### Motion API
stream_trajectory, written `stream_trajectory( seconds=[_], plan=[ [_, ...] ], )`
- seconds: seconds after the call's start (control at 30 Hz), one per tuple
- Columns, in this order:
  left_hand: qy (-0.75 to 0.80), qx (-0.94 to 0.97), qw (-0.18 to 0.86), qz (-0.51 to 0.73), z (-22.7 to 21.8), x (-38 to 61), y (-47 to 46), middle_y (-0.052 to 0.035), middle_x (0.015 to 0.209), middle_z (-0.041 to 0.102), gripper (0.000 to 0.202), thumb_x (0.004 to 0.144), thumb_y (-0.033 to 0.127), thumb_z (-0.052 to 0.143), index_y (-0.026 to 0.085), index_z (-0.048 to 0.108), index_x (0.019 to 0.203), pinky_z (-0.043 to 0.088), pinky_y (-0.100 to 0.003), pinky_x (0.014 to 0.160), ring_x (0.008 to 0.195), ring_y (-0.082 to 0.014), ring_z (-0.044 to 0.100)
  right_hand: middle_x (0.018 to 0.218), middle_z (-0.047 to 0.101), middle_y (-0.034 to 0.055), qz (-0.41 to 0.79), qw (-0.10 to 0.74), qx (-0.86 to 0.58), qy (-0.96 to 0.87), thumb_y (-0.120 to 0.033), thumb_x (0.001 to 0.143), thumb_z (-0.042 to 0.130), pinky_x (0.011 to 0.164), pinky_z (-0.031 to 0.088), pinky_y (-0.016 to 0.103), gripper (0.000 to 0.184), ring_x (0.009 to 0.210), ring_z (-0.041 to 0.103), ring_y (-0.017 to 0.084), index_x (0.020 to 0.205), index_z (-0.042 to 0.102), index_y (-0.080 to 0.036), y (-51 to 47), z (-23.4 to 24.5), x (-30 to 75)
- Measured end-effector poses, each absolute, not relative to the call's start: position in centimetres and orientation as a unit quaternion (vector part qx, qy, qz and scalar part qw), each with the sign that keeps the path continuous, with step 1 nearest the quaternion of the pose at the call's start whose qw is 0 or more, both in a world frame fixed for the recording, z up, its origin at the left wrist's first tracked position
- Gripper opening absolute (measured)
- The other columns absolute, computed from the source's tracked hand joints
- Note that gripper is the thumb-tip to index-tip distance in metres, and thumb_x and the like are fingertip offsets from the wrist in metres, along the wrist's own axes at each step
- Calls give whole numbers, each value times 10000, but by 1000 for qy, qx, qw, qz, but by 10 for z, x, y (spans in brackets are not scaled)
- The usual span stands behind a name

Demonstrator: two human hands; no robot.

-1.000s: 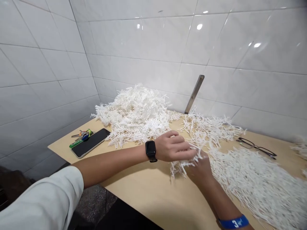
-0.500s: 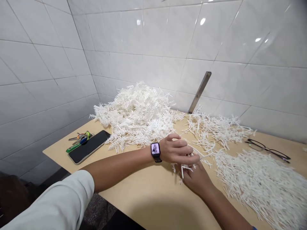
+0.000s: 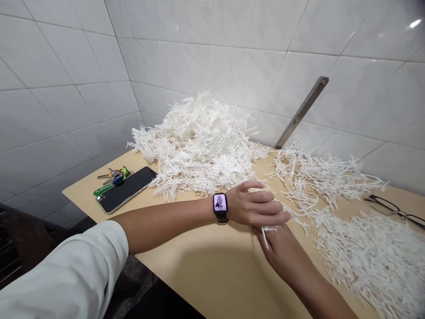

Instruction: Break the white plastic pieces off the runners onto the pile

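Observation:
My left hand (image 3: 255, 206), with a smartwatch (image 3: 220, 204) on its wrist, lies across the top of my right hand (image 3: 282, 250). Both hands are closed around thin white plastic strands (image 3: 264, 238); one strand sticks out below my left fingers. My right fingertips are mostly hidden under the left hand. Behind the hands rises a large heap of white branched plastic pieces (image 3: 202, 133). Looser branched strands (image 3: 318, 175) are scattered behind and to the right. A flat pile of short white pieces (image 3: 375, 257) spreads to the right of my right forearm.
On the tan table (image 3: 212, 257), a black-screened phone (image 3: 128, 190) and keys (image 3: 116, 174) with a green tag lie at the left. Eyeglasses (image 3: 395, 209) rest at the right. A metal bar (image 3: 300, 115) leans against the tiled wall (image 3: 232, 66) behind.
The camera view has shifted, moving the scene slightly. My left hand has closed further over my right, and fewer strands show between them.

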State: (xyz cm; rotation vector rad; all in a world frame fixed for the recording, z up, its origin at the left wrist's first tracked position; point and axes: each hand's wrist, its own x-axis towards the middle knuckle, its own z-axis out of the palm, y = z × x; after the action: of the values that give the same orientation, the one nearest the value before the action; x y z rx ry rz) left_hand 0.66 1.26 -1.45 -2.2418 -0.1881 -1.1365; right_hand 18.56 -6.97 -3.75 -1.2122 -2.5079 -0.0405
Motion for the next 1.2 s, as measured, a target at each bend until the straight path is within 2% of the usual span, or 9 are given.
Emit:
stream_trajectory(
  seconds=[0.13,0.33,0.43,0.5,0.63,0.7,0.83,1.0,1.2],
  plan=[
    [-107,-865,284,-399,-17,4,14,101,955,717,171,951,298,550,381,643,1068,308,-306,971,867,-102,554,913,751,120,-22,170,-475,-863,-153,934,377,826,477,430,336,868,669,273,886,708,-188,-56,-43,210],
    [-160,-890,224,-363,-14,-2,9,57,949,713,215,960,263,529,366,625,1122,314,-352,984,903,-128,568,1167,731,108,-108,152,-574,-797,-184,936,394,1004,350,540,331,1029,660,288,1048,704,-214,-45,-42,241],
    [-186,-883,229,-365,-12,-2,8,28,920,700,206,963,236,515,324,634,1105,305,-378,995,897,-141,562,1114,747,103,-118,167,-616,-761,-213,936,407,1066,250,613,305,1048,655,297,1007,703,-217,-46,-35,245],
    [-206,-889,220,-344,-11,0,9,5,914,692,220,966,225,497,307,640,1112,321,-384,970,880,-153,554,1084,748,101,-118,203,-617,-751,-207,923,413,1073,235,627,289,1048,651,305,970,698,-213,-49,-27,239],
    [-232,-911,169,-296,-12,5,9,-38,898,673,267,941,228,500,256,637,1168,375,-347,791,830,-186,533,1052,729,112,-14,347,-577,-739,-245,945,424,922,450,428,263,1001,648,265,1012,673,-195,-59,-14,219],
    [-240,-916,141,-291,-14,8,9,-42,888,663,288,930,247,510,231,632,1190,378,-335,728,810,-194,526,978,724,97,80,376,-564,-731,-308,965,441,802,483,349,253,917,651,240,953,669,-198,-63,-12,209],
    [-254,-915,111,-294,-17,11,8,-42,902,655,302,917,253,515,216,629,1194,390,-338,714,799,-197,525,803,694,58,205,367,-583,-696,-424,965,469,675,461,306,332,758,625,211,805,646,-194,-67,-15,200],
    [-265,-924,96,-258,-15,15,4,-57,988,659,371,895,214,525,203,581,1262,411,-348,743,859,-209,544,788,662,38,245,399,-579,-668,-447,906,563,624,447,285,270,721,592,193,849,618,-188,-68,-17,195],
    [-239,-939,89,-231,-16,20,-1,-92,1066,673,377,938,183,457,176,526,1308,429,-360,782,938,-220,564,637,572,-9,259,348,-582,-688,-472,920,523,543,369,271,330,579,474,145,766,577,-184,-64,-23,186]
  ],
)
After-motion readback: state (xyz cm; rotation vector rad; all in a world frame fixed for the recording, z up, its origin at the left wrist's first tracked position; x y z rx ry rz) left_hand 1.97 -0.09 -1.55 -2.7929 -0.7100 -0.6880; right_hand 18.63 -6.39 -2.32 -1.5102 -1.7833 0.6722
